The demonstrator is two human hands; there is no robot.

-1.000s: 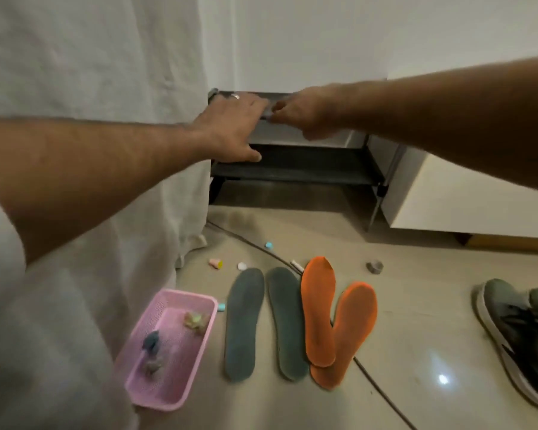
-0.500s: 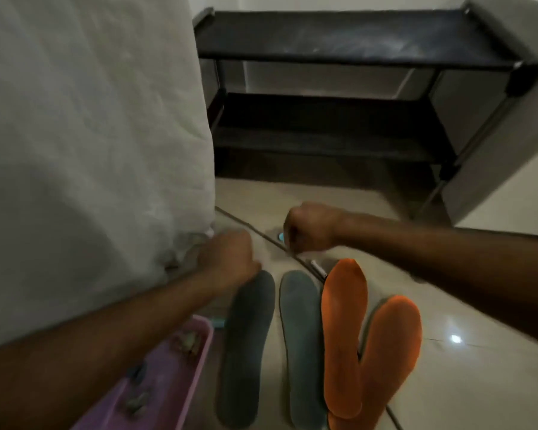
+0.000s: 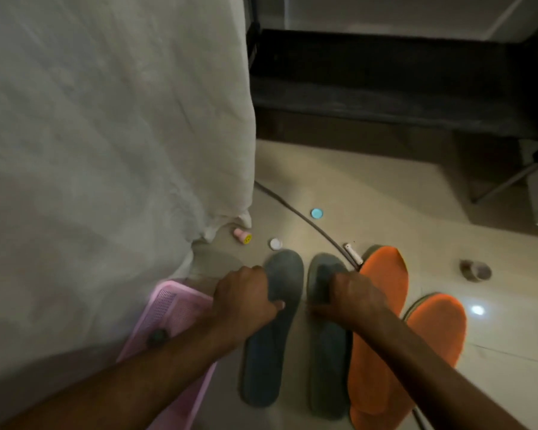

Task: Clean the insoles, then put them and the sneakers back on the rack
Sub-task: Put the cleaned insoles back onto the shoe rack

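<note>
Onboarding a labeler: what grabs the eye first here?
Two orange insoles glow at right on the pale floor, beside two grey insoles. The left hand and right hand each reach down onto a grey one; their grip is unclear. A pink basket sits at left.

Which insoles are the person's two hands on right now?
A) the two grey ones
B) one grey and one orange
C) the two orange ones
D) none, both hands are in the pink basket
A: the left hand lies on the left grey insole and the right hand on the right grey insole, while the orange insoles lie untouched beside them.
</note>
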